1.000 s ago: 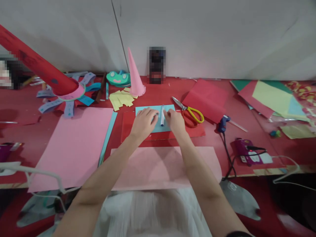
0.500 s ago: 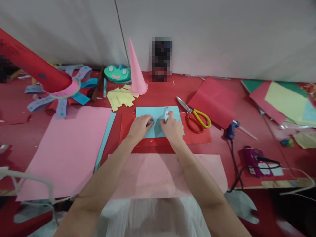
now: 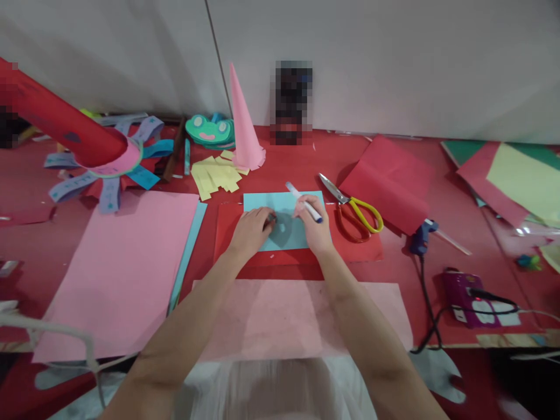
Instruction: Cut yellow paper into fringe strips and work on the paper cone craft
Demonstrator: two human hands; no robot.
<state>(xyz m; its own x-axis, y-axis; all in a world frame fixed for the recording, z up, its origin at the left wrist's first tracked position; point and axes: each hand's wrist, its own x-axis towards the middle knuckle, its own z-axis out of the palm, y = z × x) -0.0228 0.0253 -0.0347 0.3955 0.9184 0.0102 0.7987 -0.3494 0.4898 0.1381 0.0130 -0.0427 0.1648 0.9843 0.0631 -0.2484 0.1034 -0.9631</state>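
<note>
A light blue sheet of paper (image 3: 284,238) lies on a red sheet (image 3: 225,233). My right hand (image 3: 315,230), above its right side, is closed on a white marker (image 3: 297,191) with a dark blue end. The marker slants, its pale end to the upper left and its blue end to the lower right. My left hand (image 3: 250,233) rests at the sheet's left edge, fingers curled in a pinch; a small dark thing shows at the fingertips, too small to name. A small pale spot shows on the blue paper between the hands.
Scissors (image 3: 356,213) with yellow and orange handles lie to the right, by folded red paper (image 3: 389,181). Farther right are a blue glue gun (image 3: 422,236) and a purple box (image 3: 466,297) with cables. A pink paper cone (image 3: 247,131) stands behind; pink sheets (image 3: 126,262) lie left.
My right hand has turned the marker from nearly upright to a slant, and its blue end now shows. My left hand stays almost where it was. The view has shifted slightly.
</note>
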